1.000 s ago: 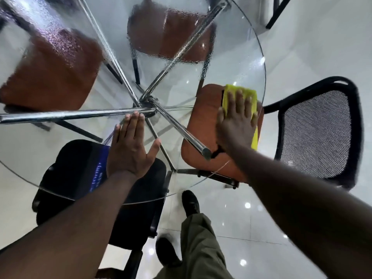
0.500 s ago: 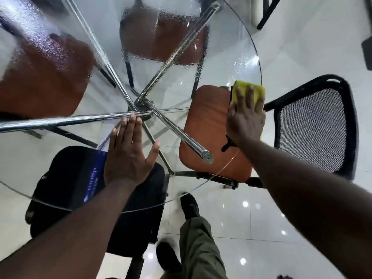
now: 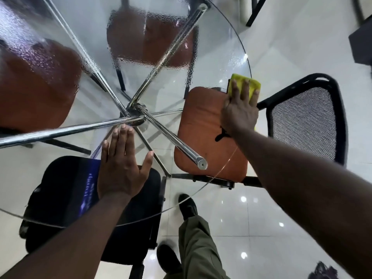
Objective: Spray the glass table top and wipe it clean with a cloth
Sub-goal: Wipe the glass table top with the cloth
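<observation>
at right we see a chair with a black mesh back and an orange seat. a brown seat sits far left, another brown seat beyond, a black chair nearest us, all on a glossy white tiled floor.

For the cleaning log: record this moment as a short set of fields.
table: round glass top, far part beaded with spray drops, near part clear
cloth: yellow, flat on the glass by the right rim
right hand: pressed flat on the cloth
left hand: flat on the glass, holding nothing
below: chrome legs, orange seat
</observation>
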{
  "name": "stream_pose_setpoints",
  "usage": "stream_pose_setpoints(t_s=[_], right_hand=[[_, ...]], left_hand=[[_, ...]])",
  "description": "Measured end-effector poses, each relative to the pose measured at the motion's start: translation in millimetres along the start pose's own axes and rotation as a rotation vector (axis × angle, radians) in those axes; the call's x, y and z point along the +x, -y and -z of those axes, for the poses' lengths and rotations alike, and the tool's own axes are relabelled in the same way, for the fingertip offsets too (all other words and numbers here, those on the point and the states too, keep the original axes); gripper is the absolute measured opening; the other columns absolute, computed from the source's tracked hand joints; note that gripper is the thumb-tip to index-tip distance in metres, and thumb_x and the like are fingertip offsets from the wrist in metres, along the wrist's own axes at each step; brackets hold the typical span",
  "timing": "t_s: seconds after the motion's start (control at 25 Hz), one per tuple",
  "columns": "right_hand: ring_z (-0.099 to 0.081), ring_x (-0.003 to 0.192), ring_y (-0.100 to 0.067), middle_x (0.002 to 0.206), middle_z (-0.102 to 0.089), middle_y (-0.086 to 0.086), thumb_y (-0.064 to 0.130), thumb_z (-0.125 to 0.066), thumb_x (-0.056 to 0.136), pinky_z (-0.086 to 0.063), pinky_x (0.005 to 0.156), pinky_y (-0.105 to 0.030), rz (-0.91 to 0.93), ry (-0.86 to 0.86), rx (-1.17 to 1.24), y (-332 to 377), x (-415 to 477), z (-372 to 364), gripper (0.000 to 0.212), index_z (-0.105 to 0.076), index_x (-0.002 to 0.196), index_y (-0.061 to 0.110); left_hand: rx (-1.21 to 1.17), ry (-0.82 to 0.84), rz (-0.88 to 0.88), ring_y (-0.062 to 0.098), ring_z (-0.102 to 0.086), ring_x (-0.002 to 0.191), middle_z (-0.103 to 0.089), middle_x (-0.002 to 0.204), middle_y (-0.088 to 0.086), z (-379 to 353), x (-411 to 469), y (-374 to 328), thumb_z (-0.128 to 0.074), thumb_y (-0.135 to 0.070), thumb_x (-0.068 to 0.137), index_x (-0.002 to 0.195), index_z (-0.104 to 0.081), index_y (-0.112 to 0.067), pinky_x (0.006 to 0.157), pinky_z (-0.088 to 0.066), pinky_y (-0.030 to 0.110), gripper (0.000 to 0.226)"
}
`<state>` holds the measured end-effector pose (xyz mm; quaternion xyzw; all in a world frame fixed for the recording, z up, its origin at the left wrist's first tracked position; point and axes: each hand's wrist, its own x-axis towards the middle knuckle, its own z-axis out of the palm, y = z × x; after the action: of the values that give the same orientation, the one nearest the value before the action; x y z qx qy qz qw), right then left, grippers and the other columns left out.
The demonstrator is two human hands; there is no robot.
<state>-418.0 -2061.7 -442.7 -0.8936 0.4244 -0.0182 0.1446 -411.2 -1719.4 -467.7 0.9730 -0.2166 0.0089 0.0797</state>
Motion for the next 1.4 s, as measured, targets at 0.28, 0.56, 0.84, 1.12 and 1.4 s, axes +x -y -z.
stream_pose_setpoints(t_s=[0.28,0.56,0.84,1.12,1.4], right_hand=[[0.009,0.166,-0.026,0.179,0.006,0.015,0.055,-0.019,0.112,-0.009,0.132,-0.055,0.635,0.187,-0.168,-21.3,-80.1,-1.7,0.059,-0.003,0.168,0.051],[0.0,0.167,-0.03,0.18,-0.009,0.008,0.05,-0.028,0.111,-0.02,0.129,-0.06,0.036,-0.024,0.005,-7.5,-2.4,-2.2,0.057,-0.021,0.167,0.044],[-0.039,0.153,-0.023,0.174,-0.024,-0.002,0.031,-0.055,0.107,-0.029,0.123,-0.031,-0.288,-0.079,0.493,-24.7,-64.5,-5.8,0.056,-0.042,0.158,0.05],[-0.06,0.12,-0.015,0.143,-0.061,0.008,0.036,-0.061,0.1,-0.038,0.101,-0.015,-0.379,-0.074,0.819,-36.1,-36.8,8.7,0.064,-0.038,0.16,0.041],[-0.062,0.133,-0.037,0.149,-0.062,-0.012,0.042,-0.051,0.103,-0.045,0.114,-0.037,-0.43,-0.104,0.75,-40.5,-80.8,-19.3,0.064,-0.028,0.163,0.038]], left_hand=[[-0.035,0.032,0.009,0.024,-0.007,0.161,-0.013,0.173,0.01,9.3,-0.3,-5.0,-0.036,-0.06,0.1,0.164,-0.016,-0.009,0.129,-0.013,0.052,0.085],[-0.023,0.009,0.0,0.025,-0.011,0.16,-0.016,0.173,0.01,2.8,-1.6,-0.4,-0.036,-0.062,0.1,0.164,-0.019,-0.01,0.129,-0.013,0.05,0.085],[-0.036,0.014,0.017,0.024,-0.011,0.16,-0.016,0.173,0.01,4.8,-1.1,-2.5,-0.035,-0.062,0.099,0.164,-0.019,-0.01,0.129,-0.012,0.049,0.085],[-0.045,-0.014,0.005,0.027,-0.015,0.159,-0.021,0.171,0.012,2.6,-0.9,-3.0,-0.038,-0.061,0.099,0.164,-0.021,-0.011,0.13,-0.01,0.046,0.084],[-0.041,0.001,0.011,0.027,-0.015,0.159,-0.021,0.171,0.012,4.2,0.5,-4.9,-0.037,-0.062,0.098,0.164,-0.02,-0.01,0.129,-0.012,0.049,0.085]])
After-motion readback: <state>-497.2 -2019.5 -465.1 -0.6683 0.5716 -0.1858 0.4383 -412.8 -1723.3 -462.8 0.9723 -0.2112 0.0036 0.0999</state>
